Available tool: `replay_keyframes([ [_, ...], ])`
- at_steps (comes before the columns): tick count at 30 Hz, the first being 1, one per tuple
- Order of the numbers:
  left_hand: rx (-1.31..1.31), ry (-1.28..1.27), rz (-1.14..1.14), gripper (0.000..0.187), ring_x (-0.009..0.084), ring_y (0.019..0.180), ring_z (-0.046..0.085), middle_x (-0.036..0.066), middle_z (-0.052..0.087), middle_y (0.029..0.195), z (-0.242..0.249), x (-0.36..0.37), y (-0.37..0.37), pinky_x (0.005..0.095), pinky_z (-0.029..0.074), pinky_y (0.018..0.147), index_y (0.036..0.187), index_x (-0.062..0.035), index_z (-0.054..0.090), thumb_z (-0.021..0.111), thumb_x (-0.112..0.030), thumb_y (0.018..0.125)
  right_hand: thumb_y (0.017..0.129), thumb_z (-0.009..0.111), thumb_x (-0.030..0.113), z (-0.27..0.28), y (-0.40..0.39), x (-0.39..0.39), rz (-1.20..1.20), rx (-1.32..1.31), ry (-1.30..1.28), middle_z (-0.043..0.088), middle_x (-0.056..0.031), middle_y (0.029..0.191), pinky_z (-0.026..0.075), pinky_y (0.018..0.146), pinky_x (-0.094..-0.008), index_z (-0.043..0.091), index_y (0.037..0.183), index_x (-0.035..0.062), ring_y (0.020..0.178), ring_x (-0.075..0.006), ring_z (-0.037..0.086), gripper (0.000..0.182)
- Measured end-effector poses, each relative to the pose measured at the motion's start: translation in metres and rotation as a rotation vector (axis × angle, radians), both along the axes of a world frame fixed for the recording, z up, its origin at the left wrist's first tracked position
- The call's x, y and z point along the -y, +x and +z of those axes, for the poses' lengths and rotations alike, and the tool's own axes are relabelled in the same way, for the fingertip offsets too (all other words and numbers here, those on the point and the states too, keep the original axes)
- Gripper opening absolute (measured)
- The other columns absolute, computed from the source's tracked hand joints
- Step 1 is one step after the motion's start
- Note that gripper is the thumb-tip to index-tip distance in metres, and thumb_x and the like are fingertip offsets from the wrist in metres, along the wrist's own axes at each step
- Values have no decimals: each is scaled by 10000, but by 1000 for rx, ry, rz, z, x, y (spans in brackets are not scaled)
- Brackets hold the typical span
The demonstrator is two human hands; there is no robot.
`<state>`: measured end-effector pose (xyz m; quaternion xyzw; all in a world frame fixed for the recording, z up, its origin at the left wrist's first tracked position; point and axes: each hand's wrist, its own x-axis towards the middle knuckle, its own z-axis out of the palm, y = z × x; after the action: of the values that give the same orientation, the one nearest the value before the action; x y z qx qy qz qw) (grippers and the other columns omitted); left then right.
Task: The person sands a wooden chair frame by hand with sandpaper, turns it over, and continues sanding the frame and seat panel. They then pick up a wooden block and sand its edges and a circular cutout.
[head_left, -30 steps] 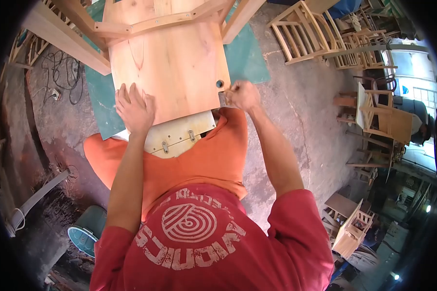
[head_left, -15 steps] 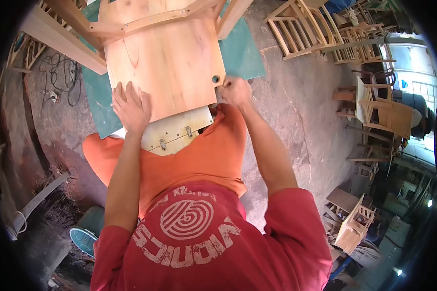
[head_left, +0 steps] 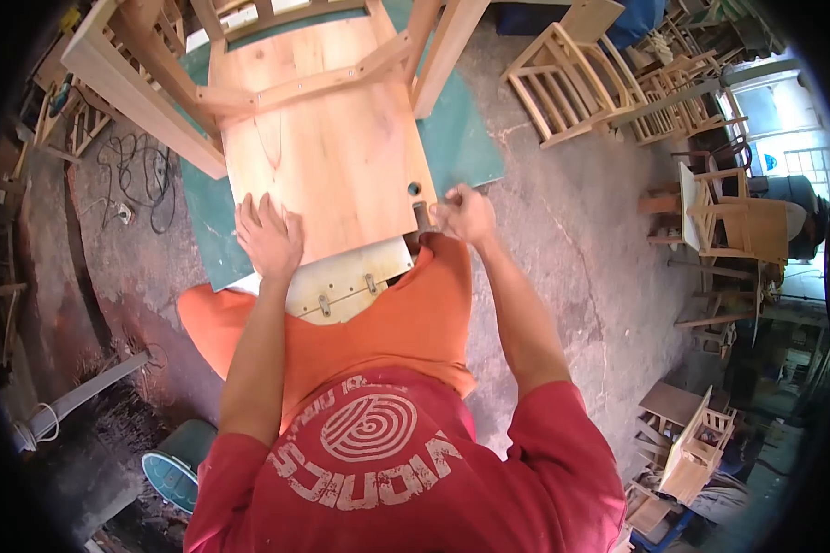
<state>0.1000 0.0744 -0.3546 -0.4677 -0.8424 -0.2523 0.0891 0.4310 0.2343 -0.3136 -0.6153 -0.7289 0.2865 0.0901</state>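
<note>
A pale wooden panel [head_left: 332, 166] with a chair-like frame attached lies in front of me. My left hand [head_left: 269, 240] rests open on its near left part, fingers spread on the wood. My right hand [head_left: 464, 217] is at the near right edge of the panel, its fingers curled in a pinch beside a narrow slot [head_left: 421, 216]. Whatever the fingertips hold is too small to make out. A round hole [head_left: 414, 189] sits just beyond the slot. Under the panel's near edge is a whitish board [head_left: 350, 284] with metal hinges, between my orange-clad legs.
A green sheet [head_left: 466, 129] is under the work. Wooden chair frames [head_left: 563, 83] stand at the upper right, with more furniture [head_left: 738, 217] along the right side. A cable [head_left: 138, 175] lies on the floor at left. A bucket [head_left: 171, 475] is at lower left.
The camera view has shifted, so the scene sits lower and more of the frame shows. My right hand has moved slightly outward, exposing the slot. My left hand stays on the panel.
</note>
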Motion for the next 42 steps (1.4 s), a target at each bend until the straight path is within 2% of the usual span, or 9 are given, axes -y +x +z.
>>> replay_keyframes([
  [3, 78, 151, -71, 694, 482, 1483, 285, 264, 359, 1576, 8, 12, 1, 633, 257, 1180, 1483, -28, 481, 670, -368, 909, 851, 766, 367, 17, -2, 24, -2, 11, -11, 752, -208, 903, 585, 816, -498, 775, 964, 103, 903, -412, 733, 287],
  [11, 35, -378, -503, 1123, 468, 1561, 143, 247, 222, 1677, 47, 19, -1, 664, 111, 1247, 1556, -105, 451, 820, -693, 674, 902, 723, 256, -11, -5, 28, 188, -89, 263, 699, -196, 809, 551, 648, -451, 768, 982, 58, 690, -401, 689, 218],
  [14, -40, -433, -567, 1098, 452, 1568, 149, 204, 229, 1691, 42, 12, -7, 680, 99, 1243, 1552, -170, 484, 796, -732, 663, 896, 727, 251, 6, -14, 29, 45, -191, 8, 706, -189, 809, 545, 645, -463, 740, 893, 15, 682, -407, 681, 236],
  [15, -45, -433, -564, 1098, 452, 1568, 149, 204, 229, 1691, 39, 8, -10, 680, 99, 1243, 1552, -170, 484, 796, -732, 663, 893, 727, 243, -23, -11, 24, 97, -180, 227, 697, -203, 782, 545, 643, -469, 713, 837, -8, 670, -408, 679, 258],
  [23, -88, -442, -494, 1077, 417, 1582, 136, 156, 201, 1714, 36, -41, -49, 662, 76, 1259, 1579, -192, 444, 769, -722, 700, 912, 694, 356, -34, -61, -46, 123, -11, 189, 697, -249, 790, 568, 676, -489, 749, 842, 30, 758, -446, 704, 337],
  [31, -126, -507, -458, 1068, 396, 1581, 151, 131, 206, 1714, 40, -58, -54, 642, 96, 1267, 1603, -224, 399, 763, -702, 720, 807, 817, 293, -9, -70, -54, -198, -250, -140, 681, -198, 635, 570, 625, -385, 723, 755, -16, 630, -312, 732, 326],
  [35, -121, -470, -479, 1054, 391, 1579, 156, 125, 207, 1713, 39, -51, -55, 635, 105, 1269, 1603, -228, 396, 768, -684, 729, 793, 821, 255, 28, -99, -62, -111, -119, 56, 685, -205, 640, 569, 627, -388, 686, 708, -3, 633, -326, 730, 304],
  [39, -122, -485, -462, 1050, 384, 1580, 161, 119, 211, 1712, 39, -55, -56, 625, 110, 1272, 1603, -234, 397, 763, -691, 731, 790, 826, 251, 6, -85, -64, -44, -45, 126, 690, -204, 652, 573, 643, -397, 679, 714, 6, 650, -328, 734, 296],
  [42, -113, -457, -467, 1047, 381, 1580, 162, 118, 211, 1712, 38, -55, -57, 622, 111, 1273, 1600, -235, 404, 759, -695, 729, 797, 834, 256, 17, -90, -69, -23, -90, -67, 690, -188, 637, 574, 647, -397, 678, 730, 6, 647, -321, 732, 303],
])
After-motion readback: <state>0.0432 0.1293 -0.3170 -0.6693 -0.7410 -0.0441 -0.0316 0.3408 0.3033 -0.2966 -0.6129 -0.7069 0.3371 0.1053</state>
